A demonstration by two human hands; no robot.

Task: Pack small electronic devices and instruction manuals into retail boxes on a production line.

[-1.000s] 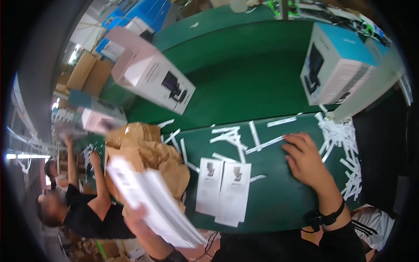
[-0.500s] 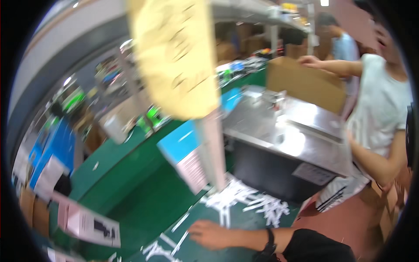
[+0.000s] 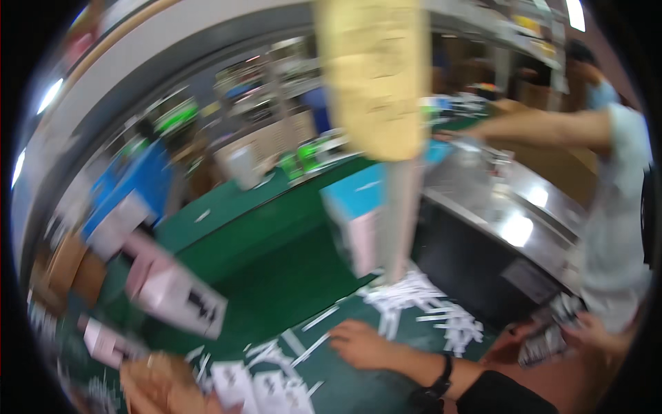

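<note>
My right hand [image 3: 358, 343] rests on the green tabletop [image 3: 365, 392], palm down, fingers out and holding nothing visible. It lies beside loose white paper strips [image 3: 407, 290]. A black band circles that wrist below a black sleeve. At the lower left edge, a blurred skin-toned shape [image 3: 181, 388] appears to be my left hand; its fingers are smeared and what it holds cannot be made out. White printed cards [image 3: 265, 392] lie right beside it. Farther left are a pink and white box [image 3: 181, 295] with a dark picture and a smaller pink box [image 3: 107, 343].
A post with a yellow paper sign [image 3: 372, 83] rises ahead, next to a blue and pink box [image 3: 355, 207]. To the right stands a metal-topped machine [image 3: 483, 200]. A co-worker in a pale shirt [image 3: 614, 221] reaches across it. Blue bins [image 3: 134, 190] stand at left.
The view has swung left, shifting the scene rightward. The blurred left hand and white cards have come into view at the bottom. The co-worker's arm now stretches over the machine; my right hand still rests on the table.
</note>
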